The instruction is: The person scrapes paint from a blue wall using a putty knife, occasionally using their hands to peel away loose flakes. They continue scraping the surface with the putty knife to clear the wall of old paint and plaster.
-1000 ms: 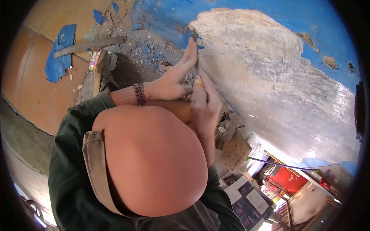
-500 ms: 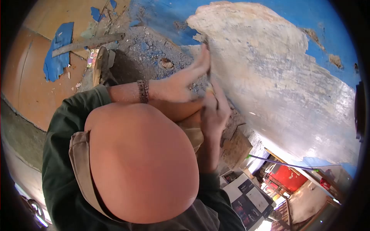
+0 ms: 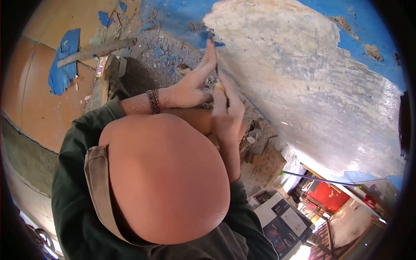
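My right hand (image 3: 229, 106) is wrapped around the yellow handle (image 3: 220, 87) of a scraper (image 3: 217, 71), whose thin dark blade shows edge-on. Against the blade lie the outstretched fingers of my left hand (image 3: 190, 89), which wears a dark beaded bracelet (image 3: 153, 102). The scraper's tip meets the wall where blue paint (image 3: 182, 21) borders a bared whitish patch (image 3: 286, 65). Ragged flakes of blue stand along that border near the tip. How far the fingers curl behind the handle is hidden.
Grey rubble and paint chips (image 3: 151, 54) cover the floor along the wall. A wooden stick (image 3: 97, 51) lies across a large blue paint flake (image 3: 65, 73) on orange tiles. My bent knee (image 3: 167, 177) fills the near middle. A printed box (image 3: 281, 223) stands at lower right.
Both hands and the scraper have shifted left and slightly up in view, towards the blue paint's edge. The view itself has moved a little too.
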Available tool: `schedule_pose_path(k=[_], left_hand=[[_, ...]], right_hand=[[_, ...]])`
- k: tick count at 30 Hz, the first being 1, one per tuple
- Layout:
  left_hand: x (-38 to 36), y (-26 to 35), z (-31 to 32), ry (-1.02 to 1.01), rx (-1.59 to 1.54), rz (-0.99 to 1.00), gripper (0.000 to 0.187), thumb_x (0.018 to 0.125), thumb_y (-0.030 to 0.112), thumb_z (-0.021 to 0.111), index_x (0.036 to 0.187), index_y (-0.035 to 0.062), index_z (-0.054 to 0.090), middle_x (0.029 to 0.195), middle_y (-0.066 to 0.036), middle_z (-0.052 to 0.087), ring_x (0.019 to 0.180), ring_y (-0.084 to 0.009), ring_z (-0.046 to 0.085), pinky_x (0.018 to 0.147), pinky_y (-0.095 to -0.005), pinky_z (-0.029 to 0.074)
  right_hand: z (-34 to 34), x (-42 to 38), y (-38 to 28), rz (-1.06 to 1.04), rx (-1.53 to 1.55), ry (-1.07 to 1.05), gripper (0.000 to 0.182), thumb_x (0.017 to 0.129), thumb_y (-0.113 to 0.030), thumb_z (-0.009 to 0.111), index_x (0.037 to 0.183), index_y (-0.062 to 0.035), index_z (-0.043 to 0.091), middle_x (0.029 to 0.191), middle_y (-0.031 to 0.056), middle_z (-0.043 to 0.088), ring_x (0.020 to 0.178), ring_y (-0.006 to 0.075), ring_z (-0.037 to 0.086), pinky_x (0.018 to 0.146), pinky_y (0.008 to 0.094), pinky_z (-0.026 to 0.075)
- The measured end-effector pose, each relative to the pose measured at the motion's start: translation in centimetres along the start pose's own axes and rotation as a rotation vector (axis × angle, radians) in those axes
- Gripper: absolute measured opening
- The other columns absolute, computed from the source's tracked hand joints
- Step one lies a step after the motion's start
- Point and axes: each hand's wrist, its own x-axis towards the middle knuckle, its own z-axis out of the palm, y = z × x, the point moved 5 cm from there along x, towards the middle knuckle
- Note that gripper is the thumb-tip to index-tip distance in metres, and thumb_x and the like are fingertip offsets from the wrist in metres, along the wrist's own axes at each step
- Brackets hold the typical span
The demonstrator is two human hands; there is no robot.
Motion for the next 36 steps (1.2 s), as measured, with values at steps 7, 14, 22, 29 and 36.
schedule_pose_path(k=[7, 14, 22, 29, 36], left_hand=[[0.1, 0.2, -0.1, -0.108, 0.141, 0.065, 0.109, 0.076, 0.002, 0.063, 0.15, 0.0017, -0.017, 0.156, -0.028, -0.017, 0.146, -0.0363, -0.01, 0.119, -0.0408, 0.012], [0.1, 0.9, 0.8, -0.254, 0.087, -0.022, 0.109, 0.076, 0.0, 0.062, 0.149, 0.0025, -0.019, 0.156, -0.026, -0.02, 0.146, -0.0358, -0.007, 0.119, -0.0402, 0.012], [0.3, 1.5, 0.7, -0.212, 0.151, 0.074, 0.11, 0.074, 0.001, 0.062, 0.149, 0.0004, -0.018, 0.155, -0.028, -0.018, 0.147, -0.0375, -0.006, 0.119, -0.0401, 0.014], [0.0, 0.0, -0.3, -0.051, 0.168, 0.086, 0.109, 0.073, 0.002, 0.061, 0.151, 0.0033, -0.015, 0.157, -0.025, -0.018, 0.147, -0.0353, -0.009, 0.118, -0.0399, 0.015], [-0.2, 0.1, -1.4, 0.002, 0.141, 0.116, 0.107, 0.072, -0.002, 0.057, 0.151, 0.0034, -0.014, 0.157, -0.026, -0.018, 0.146, -0.0365, -0.011, 0.119, -0.0418, 0.01]], right_hand=[[0.5, 0.7, 0.0, -0.083, -0.051, 0.019, 0.034, 0.093, -0.011, 0.055, 0.123, 0.005, 0.059, 0.116, 0.0234, 0.065, 0.108, 0.0227, 0.063, 0.094, 0.0312, 0.047], [-1.1, -0.3, 0.8, 0.158, 0.071, 0.003, 0.034, 0.093, -0.007, 0.055, 0.125, 0.0047, 0.059, 0.117, 0.0197, 0.066, 0.108, 0.0214, 0.062, 0.094, 0.03, 0.046], [-1.4, -1.1, 1.5, 0.104, 0.109, -0.001, 0.036, 0.094, -0.01, 0.053, 0.127, 0.0042, 0.057, 0.116, 0.0208, 0.066, 0.108, 0.0214, 0.062, 0.093, 0.0299, 0.046], [0.9, -0.7, 0.4, 0.102, 0.086, 0.018, 0.036, 0.094, -0.008, 0.052, 0.126, 0.008, 0.056, 0.123, 0.0214, 0.063, 0.11, 0.023, 0.061, 0.094, 0.0313, 0.046], [1.9, -0.2, 1.2, 0.027, 0.127, 0.056, 0.035, 0.095, -0.009, 0.053, 0.126, 0.0079, 0.057, 0.079, 0.0002, 0.058, 0.063, 0.002, 0.045, 0.054, 0.0181, 0.037]])
